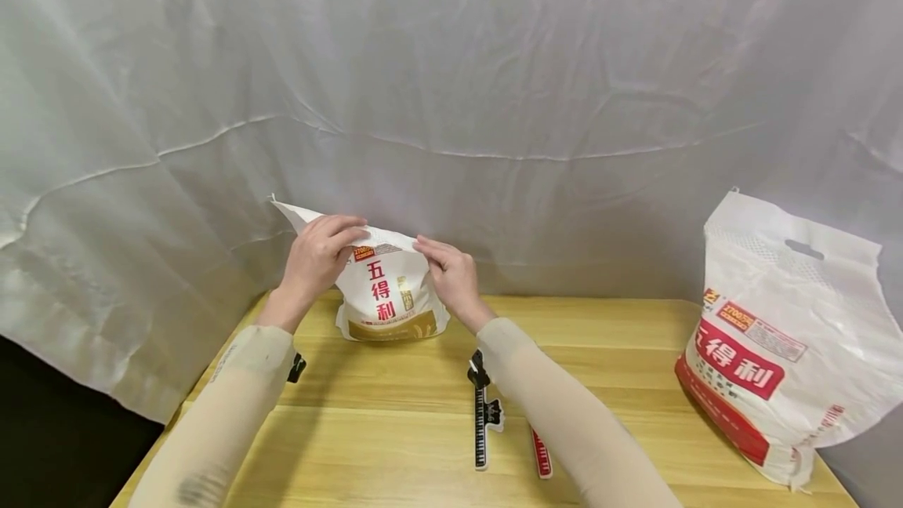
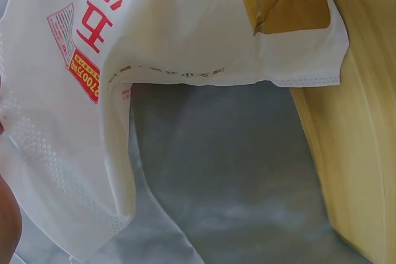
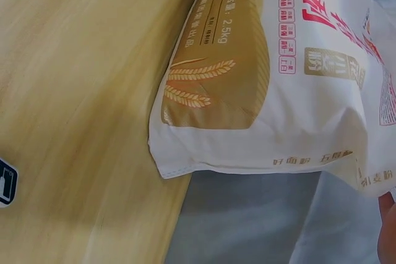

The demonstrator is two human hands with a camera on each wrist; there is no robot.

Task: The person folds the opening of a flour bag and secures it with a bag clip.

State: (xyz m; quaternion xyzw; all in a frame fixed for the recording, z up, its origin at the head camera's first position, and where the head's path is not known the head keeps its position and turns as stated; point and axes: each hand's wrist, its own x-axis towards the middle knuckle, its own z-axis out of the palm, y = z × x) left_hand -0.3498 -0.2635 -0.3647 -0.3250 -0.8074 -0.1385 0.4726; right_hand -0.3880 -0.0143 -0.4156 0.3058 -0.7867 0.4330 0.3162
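Observation:
A white flour bag (image 1: 384, 281) with red characters and a gold base panel stands at the back of the wooden table. Wheat ears and "2.5kg" are printed on the gold panel (image 3: 216, 85), seen in the right wrist view. My left hand (image 1: 320, 253) grips the bag's top edge left of its middle, and one corner sticks out beyond it to the left. At the right end of that edge, my right hand (image 1: 451, 273) pinches the plastic between thumb and fingers. The left wrist view shows the bag's upper part (image 2: 55, 115) bent over, with the hand mostly out of frame.
A second white flour bag (image 1: 748, 335), with red panels and a handle slot, stands at the right. Black clips with a keyboard pattern (image 1: 481, 429) and a red one (image 1: 541, 453) lie near my right forearm. Another black clip (image 1: 297, 368) is beside my left sleeve. Grey cloth (image 1: 494, 100) hangs behind.

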